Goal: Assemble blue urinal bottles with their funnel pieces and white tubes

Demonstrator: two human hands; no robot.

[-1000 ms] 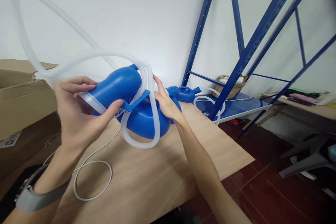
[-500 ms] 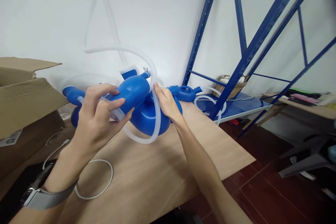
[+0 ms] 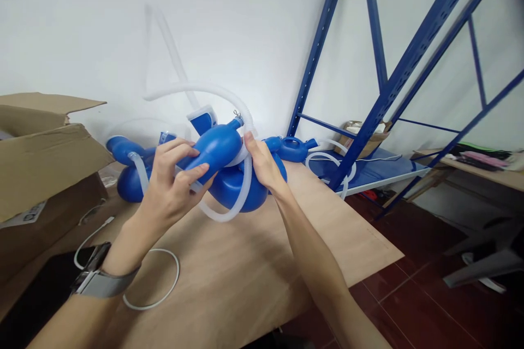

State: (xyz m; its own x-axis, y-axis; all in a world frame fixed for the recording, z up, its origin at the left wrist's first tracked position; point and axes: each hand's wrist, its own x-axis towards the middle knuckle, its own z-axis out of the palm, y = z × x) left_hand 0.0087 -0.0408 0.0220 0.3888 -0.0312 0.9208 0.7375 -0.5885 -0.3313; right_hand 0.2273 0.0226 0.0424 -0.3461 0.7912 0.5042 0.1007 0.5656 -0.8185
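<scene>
Now holds the cup turned about in the left hand, unlike a second ago: no longer shows the bracket on the near side, shows instead a smooth rounded flank, with the spout and its wire clip pointing up toward the right. Shows the hose drawn in too, from a wide loop far out on the left to a narrower bend above the cup. Brings spout and hose close together near the right hand, so seems, by judgement, to favour handling at that end of the cup; cannot tell whether joined there. Clamps the cup between the left thumb, low and mostly hidden, and the left fingers, spread a little apart and bent onto the upper side. Lays the right thumb against the hose, beside the spout end; hides the other right fingers behind hose and bottle, so cannot tell how far open or closed. Holds the cup raised above the table, in front of and partly over the bottle, with the hose hanging in a loop across the bottle's front. Has a second cup just behind, and another bottle to the left.
</scene>
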